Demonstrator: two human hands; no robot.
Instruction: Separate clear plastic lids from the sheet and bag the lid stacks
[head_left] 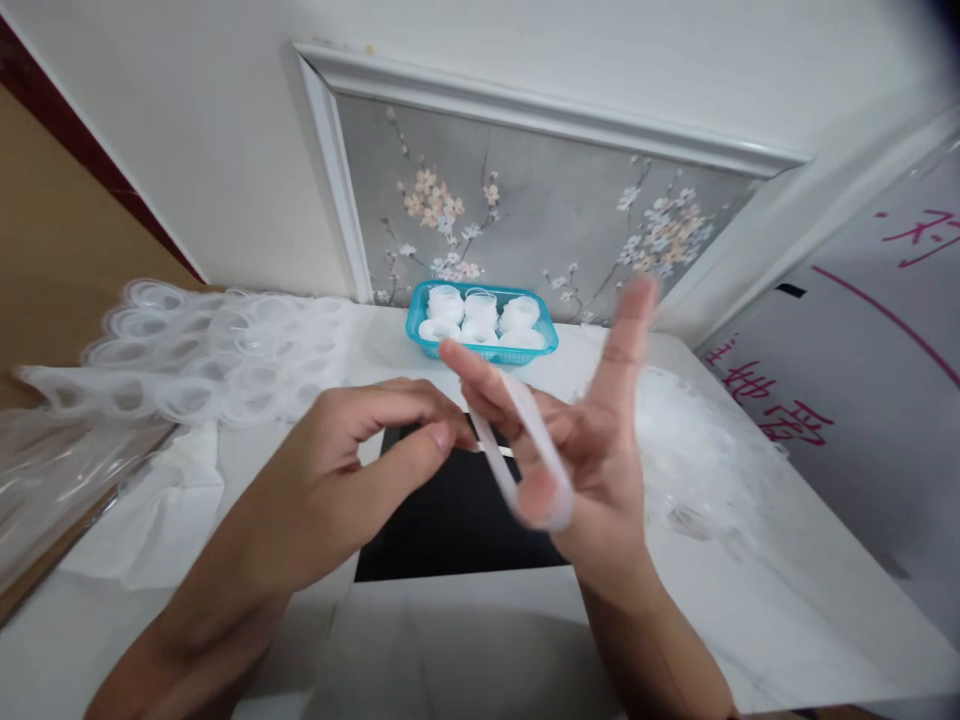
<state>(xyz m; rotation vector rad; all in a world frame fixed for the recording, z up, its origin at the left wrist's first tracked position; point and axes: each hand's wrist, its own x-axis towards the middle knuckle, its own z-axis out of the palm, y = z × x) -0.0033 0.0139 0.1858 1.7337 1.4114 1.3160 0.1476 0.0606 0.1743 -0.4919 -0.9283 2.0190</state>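
Note:
A loop of thin white band (531,440) hangs round the fingers of my right hand (600,440), blurred by motion. That hand is turned palm up, with one finger raised and the others spread inside and beside the loop. My left hand (375,460) is curled just to the left, thumb bent toward the fingers. Its fingertips meet a white strip that runs to the loop; their exact grip is partly hidden. Both hands hover over a black mat (450,530) on the white table.
Behind the hands, a blue basket (551,345) holds stacked rolls of white rings (480,310). Many white rings (225,345) lie in rows at the left, near a white cloth (176,510). A translucent heap (697,460) lies at the right, beside a whiteboard (862,330).

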